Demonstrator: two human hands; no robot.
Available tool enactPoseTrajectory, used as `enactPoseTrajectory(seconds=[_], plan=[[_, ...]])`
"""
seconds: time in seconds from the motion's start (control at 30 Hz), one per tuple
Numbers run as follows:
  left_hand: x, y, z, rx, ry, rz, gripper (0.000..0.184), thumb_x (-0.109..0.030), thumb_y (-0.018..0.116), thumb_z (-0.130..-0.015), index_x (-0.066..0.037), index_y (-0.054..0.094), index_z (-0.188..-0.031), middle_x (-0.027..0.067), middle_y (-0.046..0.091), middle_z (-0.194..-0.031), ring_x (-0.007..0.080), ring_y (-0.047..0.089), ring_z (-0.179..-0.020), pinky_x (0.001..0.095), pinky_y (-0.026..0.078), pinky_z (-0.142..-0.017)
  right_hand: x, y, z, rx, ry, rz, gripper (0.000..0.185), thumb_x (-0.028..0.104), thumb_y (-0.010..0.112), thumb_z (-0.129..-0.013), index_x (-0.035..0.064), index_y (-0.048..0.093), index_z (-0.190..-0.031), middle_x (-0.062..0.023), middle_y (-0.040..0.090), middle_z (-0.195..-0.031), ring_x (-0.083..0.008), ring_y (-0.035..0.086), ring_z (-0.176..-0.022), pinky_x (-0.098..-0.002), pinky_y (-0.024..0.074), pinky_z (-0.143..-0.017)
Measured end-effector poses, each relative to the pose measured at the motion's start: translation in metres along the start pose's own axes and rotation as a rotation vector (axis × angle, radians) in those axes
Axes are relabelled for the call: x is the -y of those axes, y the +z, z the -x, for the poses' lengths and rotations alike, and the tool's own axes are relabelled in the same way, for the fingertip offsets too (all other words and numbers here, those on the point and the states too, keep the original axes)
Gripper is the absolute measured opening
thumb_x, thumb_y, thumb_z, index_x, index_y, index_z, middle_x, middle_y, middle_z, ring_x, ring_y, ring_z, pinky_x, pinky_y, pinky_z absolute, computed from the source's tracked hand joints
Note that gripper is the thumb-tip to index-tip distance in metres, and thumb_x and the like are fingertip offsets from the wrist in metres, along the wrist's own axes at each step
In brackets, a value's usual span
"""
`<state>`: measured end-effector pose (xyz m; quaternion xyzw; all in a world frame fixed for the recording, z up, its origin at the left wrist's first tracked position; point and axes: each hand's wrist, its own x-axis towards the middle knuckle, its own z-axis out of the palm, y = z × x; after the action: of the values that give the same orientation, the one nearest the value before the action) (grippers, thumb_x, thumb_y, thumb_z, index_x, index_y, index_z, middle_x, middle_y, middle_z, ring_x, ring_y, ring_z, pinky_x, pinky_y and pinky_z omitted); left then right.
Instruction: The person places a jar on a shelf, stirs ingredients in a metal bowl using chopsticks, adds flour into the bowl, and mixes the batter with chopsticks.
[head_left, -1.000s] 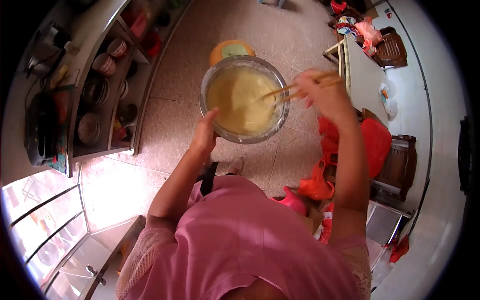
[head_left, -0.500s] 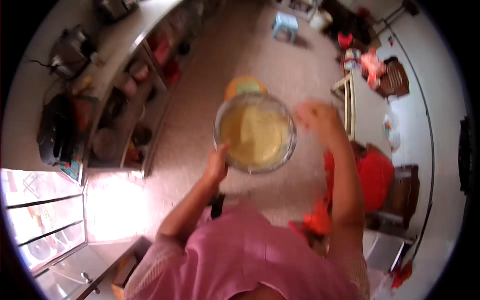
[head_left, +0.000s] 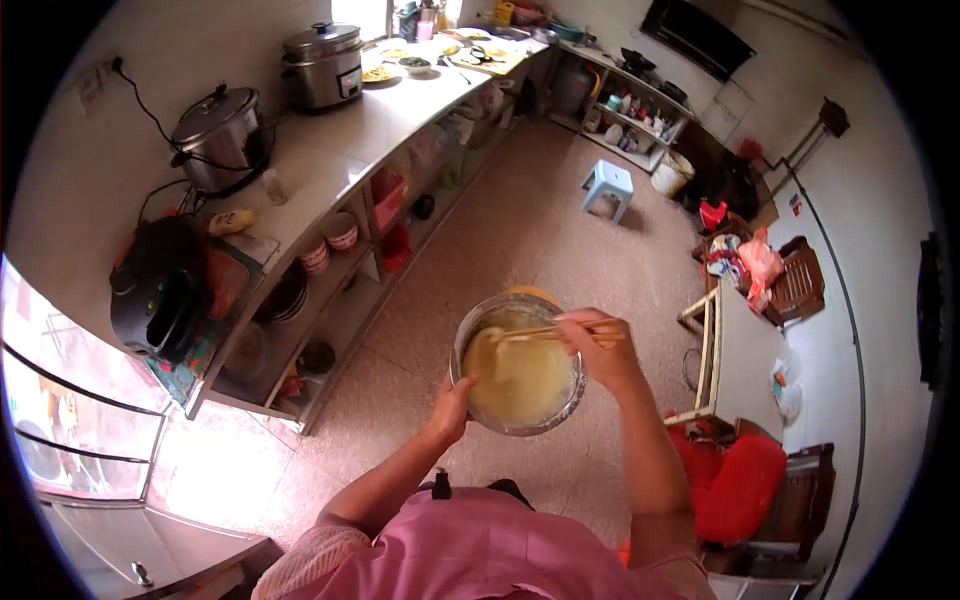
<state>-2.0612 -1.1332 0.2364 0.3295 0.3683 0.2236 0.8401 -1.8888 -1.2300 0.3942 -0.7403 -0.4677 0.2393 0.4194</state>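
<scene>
My left hand [head_left: 452, 410] grips the left rim of a round metal bowl [head_left: 517, 429], its thumb over the edge. Pale yellow batter [head_left: 530, 390] fills the lower part of the bowl, and smears of it coat the inner wall. My right hand [head_left: 603, 350] is closed around wooden chopsticks [head_left: 535, 334] at the bowl's right rim. The chopsticks point left across the bowl, and their tips are at the batter. An orange round thing [head_left: 533, 293] shows behind the bowl, mostly hidden by it.
On the left counter [head_left: 330, 150] stand a rice cooker [head_left: 325, 70], another steel cooker [head_left: 222, 140] and a black appliance [head_left: 160, 290]. A light blue stool [head_left: 608, 185] stands on the floor ahead. To the right are a table [head_left: 745, 350] and a red-covered chair [head_left: 735, 485].
My right hand has moved from beside the bowl to over its right rim, and the chopsticks now show in the bowl. The view has tilted up, so the bowl sits lower in it.
</scene>
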Motion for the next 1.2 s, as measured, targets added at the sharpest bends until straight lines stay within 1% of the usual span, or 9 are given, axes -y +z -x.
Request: enactPoseTrajectory(seconds=[0.23, 0.43, 0.53, 0.7, 0.8, 0.9, 0.97, 1.13, 1.2], plan=[[-0.011, 0.023, -0.069, -0.116, 0.042, 0.078, 0.041, -0.022, 0.048, -0.080, -0.004, 0.041, -0.116, 0.0116, 0.052, -0.104, 0.0241, 0.054, -0.093, 0.0371, 0.048, -0.072, -0.030, -0.006, -0.056, 0.079, -0.166, 0.059, 0.011, 0.010, 0.058, -0.078, 0.0012, 0.061, -0.084, -0.0046, 0.057, -0.062, -0.0078, 0.052, -0.052, -0.0221, 0.0437, -0.050], [-0.052, 0.072, -0.123, -0.063, 0.017, 0.087, 0.042, -0.021, 0.049, -0.080, -0.004, 0.038, -0.117, 0.0121, 0.052, -0.103, 0.0228, 0.054, -0.090, 0.0366, 0.048, -0.069, -0.037, -0.062, -0.106, 0.012, 0.008, -0.205, 0.012, 0.007, 0.052, -0.080, -0.0008, 0.061, -0.079, -0.0067, 0.060, -0.068, -0.0089, 0.052, -0.051, -0.0215, 0.0429, -0.046], [-0.064, 0.090, -0.145, -0.135, 0.056, 0.049, 0.045, -0.021, 0.047, -0.081, -0.004, 0.035, -0.120, 0.0123, 0.050, -0.107, 0.0227, 0.054, -0.091, 0.0348, 0.048, -0.073, -0.078, -0.056, -0.173, -0.018, -0.350, 0.006, 0.010, 0.007, 0.053, -0.080, 0.0011, 0.061, -0.082, -0.0055, 0.060, -0.070, -0.0093, 0.054, -0.055, -0.0233, 0.0443, -0.047], [-0.102, 0.084, -0.194, -0.132, 0.111, 0.123, 0.049, -0.020, 0.045, -0.080, -0.012, 0.028, -0.125, 0.0129, 0.047, -0.108, 0.0263, 0.051, -0.095, 0.0422, 0.051, -0.066, -0.082, -0.084, -0.218, 0.035, 0.015, -0.101, 0.009, 0.005, 0.052, -0.081, -0.0003, 0.059, -0.084, -0.0061, 0.059, -0.071, -0.0102, 0.056, -0.058, -0.0228, 0.0447, -0.049], [-0.106, 0.080, -0.252, -0.111, 0.116, 0.117, 0.047, -0.020, 0.045, -0.081, -0.010, 0.029, -0.124, 0.0122, 0.047, -0.109, 0.0251, 0.054, -0.093, 0.0372, 0.053, -0.064, -0.081, -0.051, -0.280, 0.017, -0.417, -0.072, 0.010, 0.005, 0.052, -0.081, 0.0005, 0.061, -0.084, -0.0056, 0.060, -0.068, -0.0086, 0.054, -0.053, -0.0212, 0.0426, -0.047], [-0.146, 0.065, -0.294, -0.052, 0.092, 0.154, 0.046, -0.022, 0.044, -0.081, -0.011, 0.029, -0.123, 0.0117, 0.047, -0.109, 0.0242, 0.055, -0.091, 0.0371, 0.053, -0.062, -0.074, -0.068, -0.325, -0.108, -0.185, -0.206, 0.011, 0.005, 0.053, -0.081, -0.0012, 0.060, -0.084, -0.0052, 0.059, -0.066, -0.0091, 0.054, -0.054, -0.0217, 0.0429, -0.047], [-0.195, 0.076, -0.304, -0.142, 0.014, 0.204, 0.047, -0.022, 0.045, -0.081, 0.000, 0.033, -0.121, 0.0146, 0.046, -0.115, 0.0250, 0.050, -0.100, 0.0372, 0.044, -0.081, -0.066, -0.060, -0.366, -0.053, -0.222, -0.135, 0.011, 0.006, 0.053, -0.081, -0.0017, 0.060, -0.083, -0.0050, 0.059, -0.067, -0.0093, 0.054, -0.054, -0.0217, 0.0429, -0.047], [-0.242, 0.075, -0.386, -0.109, 0.096, 0.085, 0.047, -0.021, 0.044, -0.081, -0.001, 0.031, -0.121, 0.0151, 0.046, -0.114, 0.0266, 0.051, -0.100, 0.0398, 0.045, -0.081, -0.046, -0.051, -0.458, -0.107, -0.185, -0.028, 0.010, 0.006, 0.055, -0.079, -0.0019, 0.061, -0.080, -0.0083, 0.060, -0.069, -0.0117, 0.055, -0.055, -0.0234, 0.0445, -0.049], [-0.258, 0.061, -0.420, -0.045, 0.161, 0.243, 0.046, -0.021, 0.044, -0.081, -0.009, 0.031, -0.123, 0.0118, 0.048, -0.108, 0.0215, 0.055, -0.091, 0.0345, 0.051, -0.064, -0.046, -0.055, -0.489, -0.200, -0.205, 0.087, 0.010, 0.006, 0.055, -0.079, -0.0015, 0.062, -0.081, -0.0095, 0.061, -0.069, -0.0124, 0.056, -0.055, -0.0239, 0.0449, -0.050]])
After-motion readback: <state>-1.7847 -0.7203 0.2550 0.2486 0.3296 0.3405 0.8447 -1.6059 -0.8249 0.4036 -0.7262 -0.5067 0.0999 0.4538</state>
